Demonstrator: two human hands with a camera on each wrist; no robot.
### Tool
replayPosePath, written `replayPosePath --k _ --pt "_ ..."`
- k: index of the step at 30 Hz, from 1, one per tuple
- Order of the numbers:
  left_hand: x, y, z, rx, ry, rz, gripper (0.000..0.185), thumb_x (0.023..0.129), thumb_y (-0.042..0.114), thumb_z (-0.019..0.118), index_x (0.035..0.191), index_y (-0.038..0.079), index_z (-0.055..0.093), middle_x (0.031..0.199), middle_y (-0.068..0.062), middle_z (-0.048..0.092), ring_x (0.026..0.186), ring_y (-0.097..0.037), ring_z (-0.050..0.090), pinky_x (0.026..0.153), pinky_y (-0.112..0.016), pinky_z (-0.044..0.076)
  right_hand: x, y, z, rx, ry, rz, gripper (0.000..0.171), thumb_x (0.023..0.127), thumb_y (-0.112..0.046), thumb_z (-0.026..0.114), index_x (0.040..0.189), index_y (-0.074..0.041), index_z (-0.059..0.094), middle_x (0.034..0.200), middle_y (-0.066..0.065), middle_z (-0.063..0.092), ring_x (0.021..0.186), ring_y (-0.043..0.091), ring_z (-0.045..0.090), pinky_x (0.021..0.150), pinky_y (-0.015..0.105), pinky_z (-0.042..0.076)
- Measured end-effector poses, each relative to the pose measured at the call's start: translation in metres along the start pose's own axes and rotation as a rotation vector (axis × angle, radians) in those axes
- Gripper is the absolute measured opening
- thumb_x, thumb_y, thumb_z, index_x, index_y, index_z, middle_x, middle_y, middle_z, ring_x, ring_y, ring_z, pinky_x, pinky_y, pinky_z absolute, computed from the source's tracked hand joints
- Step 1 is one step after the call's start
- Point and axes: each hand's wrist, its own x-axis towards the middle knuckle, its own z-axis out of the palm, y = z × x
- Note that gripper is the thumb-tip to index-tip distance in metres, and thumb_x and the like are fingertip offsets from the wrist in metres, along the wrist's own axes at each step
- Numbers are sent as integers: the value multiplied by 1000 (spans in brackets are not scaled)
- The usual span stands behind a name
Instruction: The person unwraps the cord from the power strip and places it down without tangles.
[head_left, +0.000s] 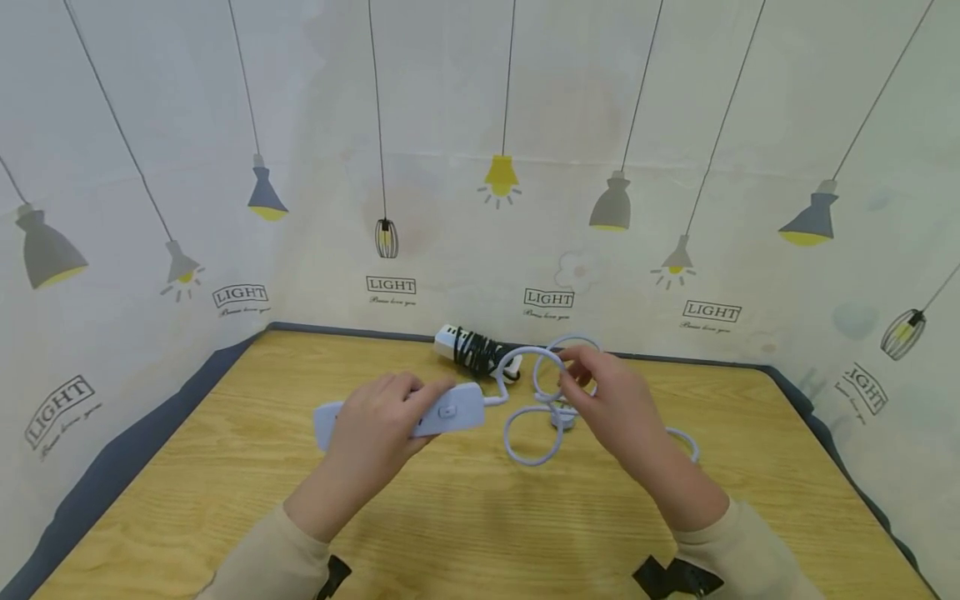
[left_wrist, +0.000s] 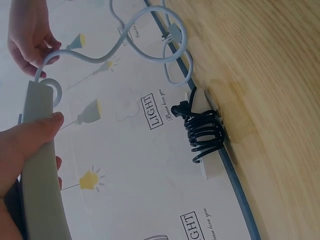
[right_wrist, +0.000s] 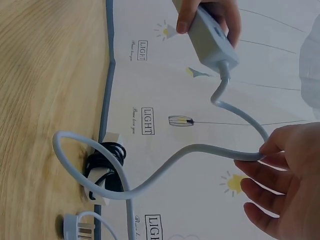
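Observation:
My left hand (head_left: 378,421) grips a white power strip (head_left: 457,410) around its middle, thumb along the top face. A switch shows near the strip's cord end. From that end a white cord (head_left: 528,350) arcs over to my right hand (head_left: 618,408), which pinches it between thumb and index finger; the other fingers are spread in the right wrist view. Beyond the pinch the cord falls in loose loops (head_left: 532,462) over the table. Its plug (head_left: 562,419), prongs showing, lies among the loops, left of my right wrist.
At the table's back edge lies a second white power strip (head_left: 447,342) with black cord (head_left: 480,354) wound round it. The wooden table (head_left: 480,517) meets a light curtain (head_left: 465,108) printed with lamps on its back and sides. Part of the white cord (head_left: 686,442) lies behind my right wrist.

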Motion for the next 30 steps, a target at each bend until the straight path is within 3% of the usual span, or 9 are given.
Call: replayPosePath --k 4,11,18,30 --pt "-1 -2 -2 -10 22 11 57 68 22 90 121 19 68 91 -3 63 78 -21 60 61 -37 50 1 5 3 13 -1 25 14 93 -11 63 106 -11 68 79 -4 65 61 11 51 56 30 44" --pt "1 -5 -5 -26 53 14 58 68 21 91 121 16 66 91 -6 64 79 -23 61 61 -38 51 4 17 14 26 -51 91 18 94 -13 62 110 -10 69 78 -4 63 65 13 52 57 31 43" --pt "2 -7 -7 -42 91 6 58 68 21 90 121 15 65 89 -6 64 77 -22 61 59 -37 50 0 20 23 -7 -83 58 16 90 -11 63 105 -10 68 77 -4 66 66 12 54 57 30 44" --pt "-1 -14 -5 -72 58 -37 60 69 24 90 123 14 64 90 -5 64 75 -20 59 58 -35 48 -12 24 50 -77 -189 14 12 87 -6 64 98 -7 69 71 -6 60 59 9 48 55 28 42"
